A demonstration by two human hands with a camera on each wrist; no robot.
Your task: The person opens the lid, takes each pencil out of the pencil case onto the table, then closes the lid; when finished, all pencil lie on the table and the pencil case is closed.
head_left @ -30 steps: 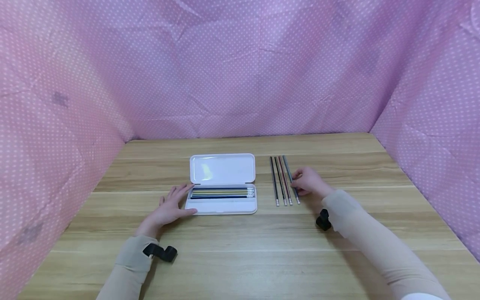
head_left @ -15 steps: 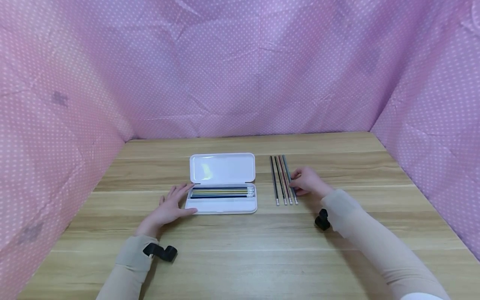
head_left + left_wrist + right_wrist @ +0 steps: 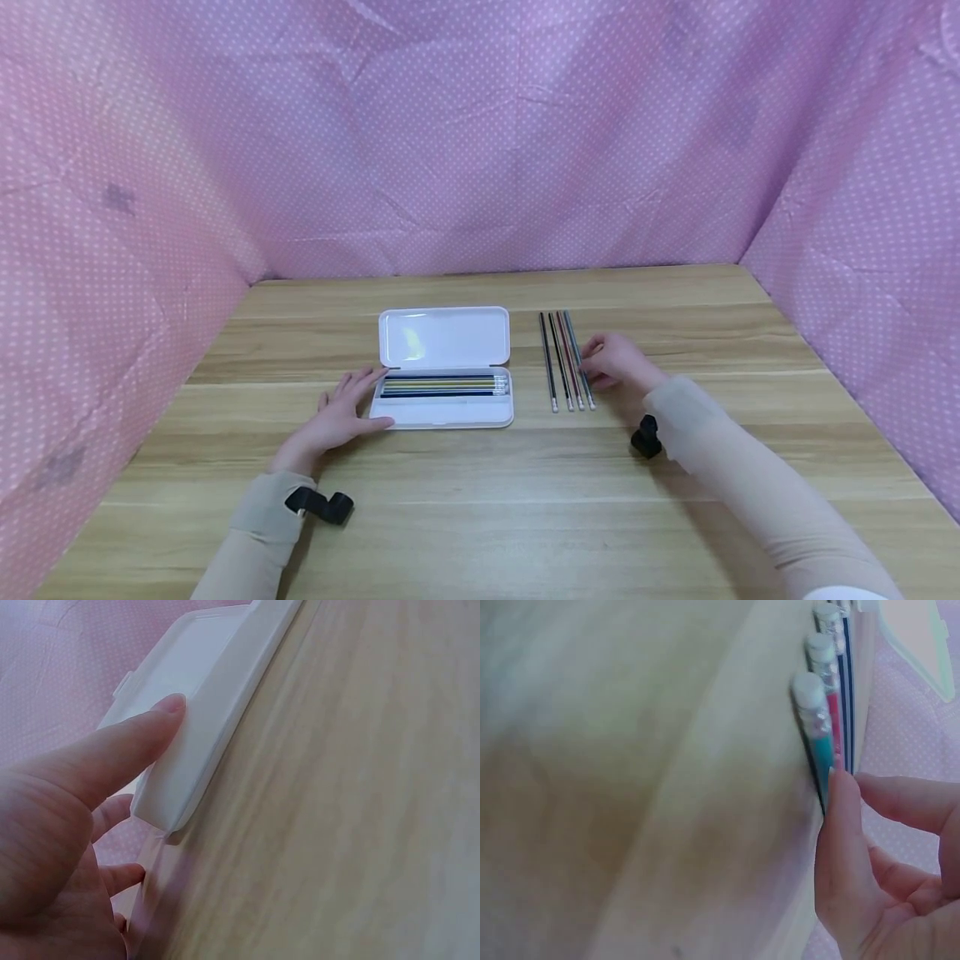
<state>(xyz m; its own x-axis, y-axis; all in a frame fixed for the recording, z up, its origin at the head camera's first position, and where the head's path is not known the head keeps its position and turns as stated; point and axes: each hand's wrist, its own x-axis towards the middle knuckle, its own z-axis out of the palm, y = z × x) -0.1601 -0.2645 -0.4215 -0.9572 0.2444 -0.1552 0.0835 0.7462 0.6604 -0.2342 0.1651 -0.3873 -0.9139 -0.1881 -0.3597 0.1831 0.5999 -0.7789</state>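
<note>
Teal pencil [image 3: 822, 748] — pinched between right fingers [image 3: 907, 799], beside red pencil [image 3: 835, 724]; left fingers [image 3: 367, 381] — spread wide, touching white case [image 3: 442, 412].

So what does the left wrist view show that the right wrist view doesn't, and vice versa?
Only the left wrist view: the left hand, thumb against the white case.
Only the right wrist view: the right hand, thumb and finger at the teal pencil, and more white-tipped pencils beside it.
Both: the wooden table, the pink dotted cloth and part of the white case.
</note>
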